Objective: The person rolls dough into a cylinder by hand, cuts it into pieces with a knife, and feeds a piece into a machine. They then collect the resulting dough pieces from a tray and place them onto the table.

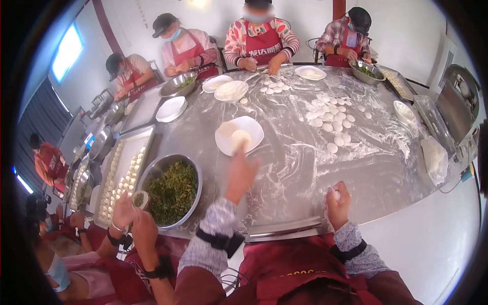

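Note:
My left hand [242,175] reaches over the near side of a white plate [254,133]. Its fingers are smeared by motion and meet a round dough wrapper [241,138] on the plate, so whether they grip it cannot be told. Another pale wrapper lies at the plate's left side. Near the table's front edge, my right hand [337,203] is closed around something small and whitish that its fingers mostly hide. A floured steel table [284,175] lies under both hands.
A steel bowl [200,195] of chopped green filling stands left, beside a tray [151,133] of dumplings. A co-worker's hands [133,218] are close by that bowl. Dough discs [332,147] lie right of centre. Several co-workers sit across the table.

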Motion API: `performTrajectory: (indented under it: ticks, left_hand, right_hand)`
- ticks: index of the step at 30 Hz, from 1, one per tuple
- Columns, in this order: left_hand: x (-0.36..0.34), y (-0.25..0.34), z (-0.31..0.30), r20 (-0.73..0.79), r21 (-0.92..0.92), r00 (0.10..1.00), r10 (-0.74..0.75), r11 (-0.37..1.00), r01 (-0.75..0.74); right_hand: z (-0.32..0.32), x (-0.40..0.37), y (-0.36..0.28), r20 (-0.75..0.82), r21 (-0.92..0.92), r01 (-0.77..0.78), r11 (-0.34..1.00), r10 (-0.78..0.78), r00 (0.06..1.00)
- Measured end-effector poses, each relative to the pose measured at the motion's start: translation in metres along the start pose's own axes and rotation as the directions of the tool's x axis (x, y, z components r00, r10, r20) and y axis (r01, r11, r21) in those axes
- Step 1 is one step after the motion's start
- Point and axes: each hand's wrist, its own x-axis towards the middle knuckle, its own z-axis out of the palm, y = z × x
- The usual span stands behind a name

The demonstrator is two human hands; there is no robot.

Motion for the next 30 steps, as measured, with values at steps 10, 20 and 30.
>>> performTrajectory:
  ticks: [10,20,30]
  left_hand:
    - [-0.117,0.059,0.037,0.625,0.121,0.713,0.318,0.863,-0.491]
    - [-0.11,0.071,0.043,0.649,0.21,0.72,0.244,0.853,-0.479]
    - [-0.109,0.073,0.048,0.65,0.194,0.744,0.157,0.912,-0.362]
  right_hand:
    - [-0.121,0.107,0.033,0.185,0.124,-0.325,0.938,0.3,0.936]
    - [-0.191,0.223,0.107,-0.115,-0.099,-0.257,0.961,0.245,0.963]
    - [-0.165,0.353,0.133,-0.217,-0.267,-0.312,0.912,0.258,0.941]
